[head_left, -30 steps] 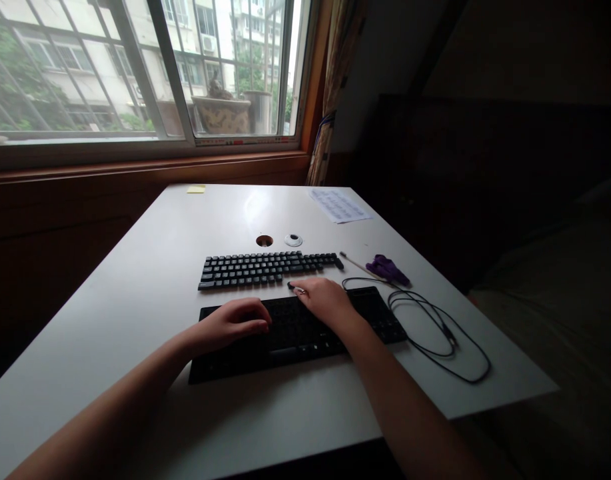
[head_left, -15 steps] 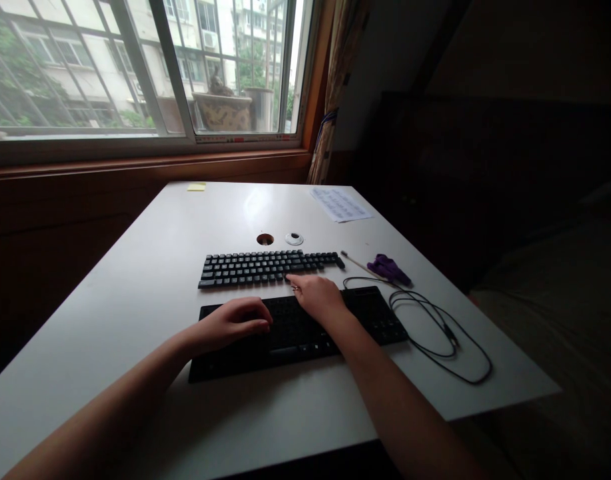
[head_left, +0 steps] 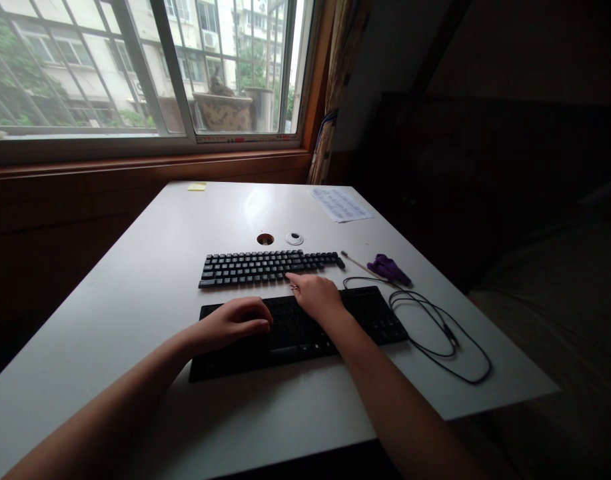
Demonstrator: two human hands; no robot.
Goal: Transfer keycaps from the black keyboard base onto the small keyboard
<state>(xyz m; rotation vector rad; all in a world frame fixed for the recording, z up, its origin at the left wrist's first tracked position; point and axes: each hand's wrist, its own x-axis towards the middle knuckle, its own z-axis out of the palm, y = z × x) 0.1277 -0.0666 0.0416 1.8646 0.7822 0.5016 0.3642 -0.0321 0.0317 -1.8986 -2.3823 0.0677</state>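
A black keyboard base lies near the front of the white table, and dark keycaps stand in rows just behind it. Over the base's left part rests my left hand, its fingers curled and pressed together; whether anything is in them is hidden. My right hand reaches across the base to the front row of keycaps, fingertips closed at a keycap there. A ring shows on one finger. What those fingertips hold is too small to make out.
Right of the base lies a coiled black cable. Behind it are a purple cloth and a thin stick. A round hole, a white ring cover, printed papers and a yellow note are farther back on the table.
My right hand has shifted very slightly at the front row of keycaps. My left hand looks unmoved.
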